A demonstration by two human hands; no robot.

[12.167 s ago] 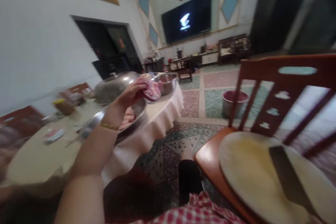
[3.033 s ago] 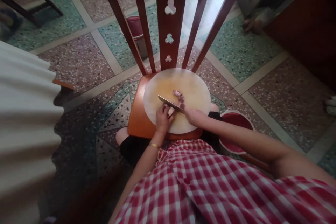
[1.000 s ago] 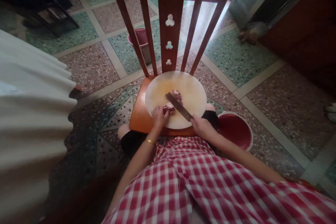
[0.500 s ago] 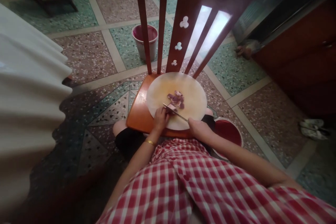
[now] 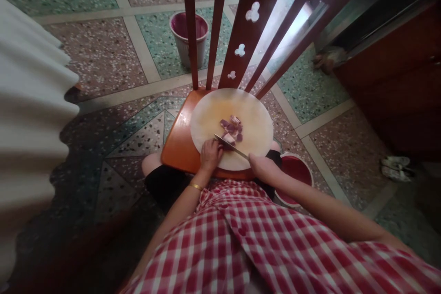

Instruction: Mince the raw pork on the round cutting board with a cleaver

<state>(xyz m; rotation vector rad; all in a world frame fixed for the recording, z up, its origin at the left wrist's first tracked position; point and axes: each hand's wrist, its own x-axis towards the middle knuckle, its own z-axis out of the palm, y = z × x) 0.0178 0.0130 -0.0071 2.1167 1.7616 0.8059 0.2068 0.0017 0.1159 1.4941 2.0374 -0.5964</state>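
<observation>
A round whitish cutting board rests on the seat of a wooden chair in front of me. Several chunks of raw meat lie in a small heap near its middle. My right hand grips the handle of a knife, whose blade slants across the near part of the board, pointing up and left. Close to the blade tip, my left hand has its fingers curled and pressed on a piece of meat, mostly hidden under the fingers and behind the blade. A gold bangle circles the left wrist.
Behind the chair's slatted back stands a bin with a dark red inside. A red-bottomed basin is on the floor by my right knee. Shoes lie at the right, and a pale curtain-like cloth hangs at the left.
My view has tilted and shifted a little. A pale piece of meat now lies beyond the blade, closer to the heap. Both hands stay at nearly the same spots on the board.
</observation>
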